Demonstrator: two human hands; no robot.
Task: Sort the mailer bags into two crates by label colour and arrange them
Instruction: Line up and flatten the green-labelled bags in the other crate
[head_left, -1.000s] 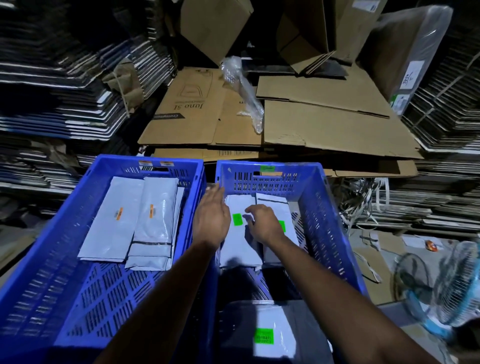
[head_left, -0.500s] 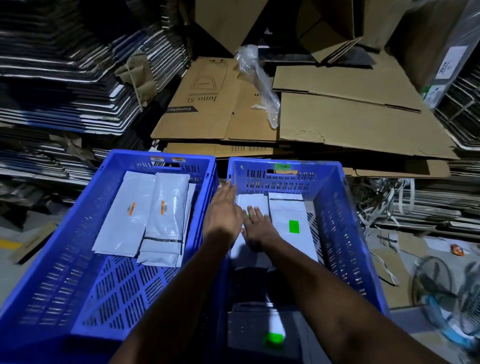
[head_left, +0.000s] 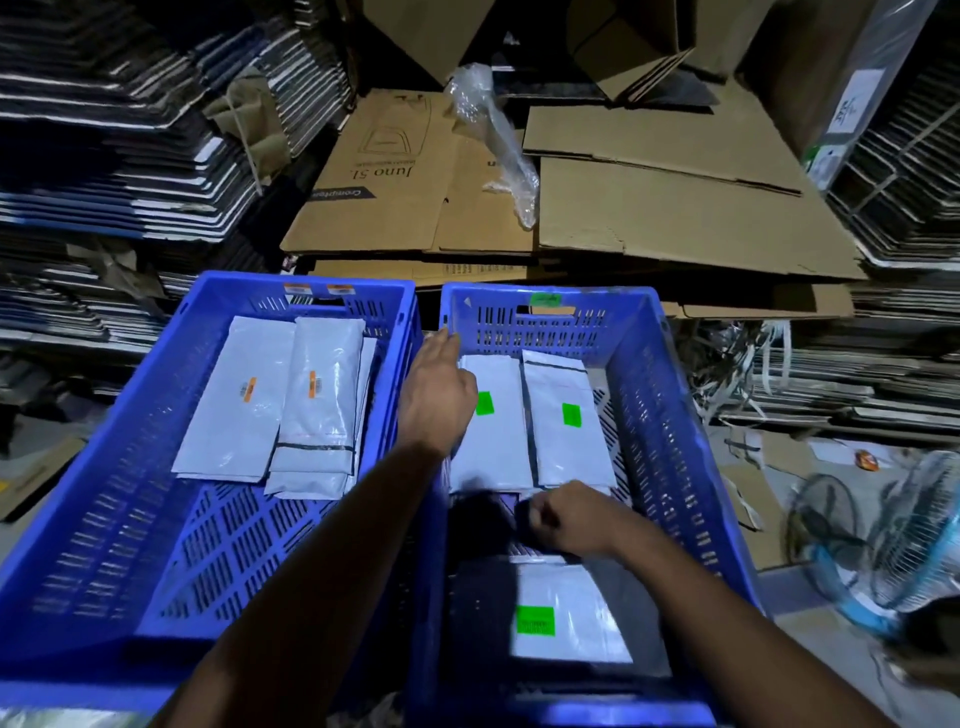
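— While the nearest green-label mailer (head_left: 566, 618) lay loose at the near end of the right crate (head_left: 680, 415), which step was in hand?

— Arranging, I'd judge. The right hand (head_left: 566, 519) hung just past that bag, over the near edge of the two green-label bags (head_left: 530, 421) lying side by side at the crate's far end. Its fingers were curled in, knuckles up; whether they pinched a bag's edge I could not tell, since the spot was blurred and in shadow.

— And the other hand?

— The left hand (head_left: 436, 395) lay flat with fingers straight, at the crate's left wall, its palm side against the left bag of the pair and its fingertips near the far left corner. It gripped nothing.

— The orange ones?

— Several orange-label bags (head_left: 280, 400) lay overlapped at the far end of the left crate (head_left: 104, 493), untouched, its near half bare.

— So what did the next move call for?

— Probably squaring the pair against the far wall, then taking up the near bag and laying it flat with them, label up, in the same crate. Beyond both crates sat flattened cardboard (head_left: 649, 208).
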